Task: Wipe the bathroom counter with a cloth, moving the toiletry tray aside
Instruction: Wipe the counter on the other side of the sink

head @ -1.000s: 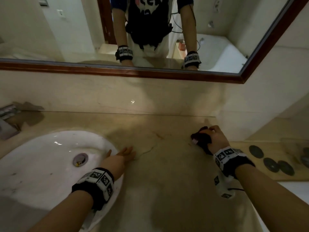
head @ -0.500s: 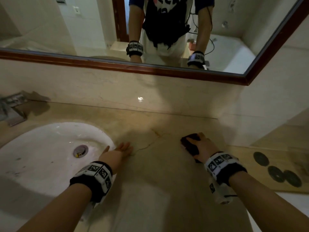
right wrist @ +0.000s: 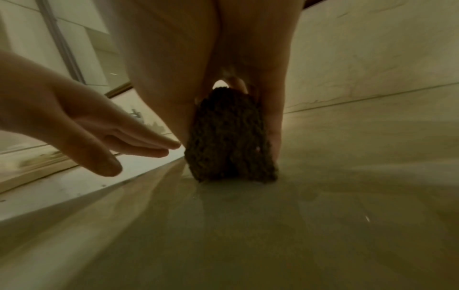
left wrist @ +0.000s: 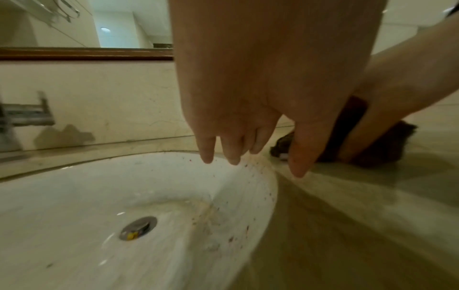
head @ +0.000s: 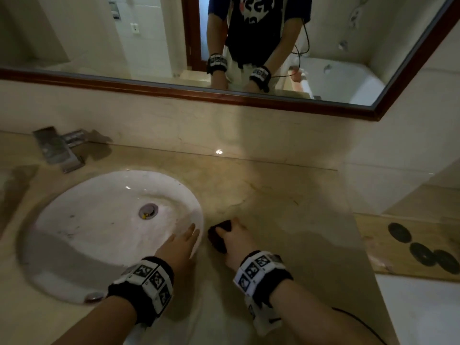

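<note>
Beige marble bathroom table under a wood-framed mirror, a dark cloth being pressed to it beside the basin.

The dark, nubbly cloth sits bunched on the table just right of the white oval sink, close to its rim; the right hand grips it from above, fingers and thumb curled round the wad and pressing it onto the stone. Just beside it, the left hand is released, its fingers straight and together, reaching over the sink's right rim and holding nothing. Further out, a metal drain lies in the basin and a chrome faucet stands at the back left. Well apart to the right, a lower wooden surface bears three dark round discs.
</note>
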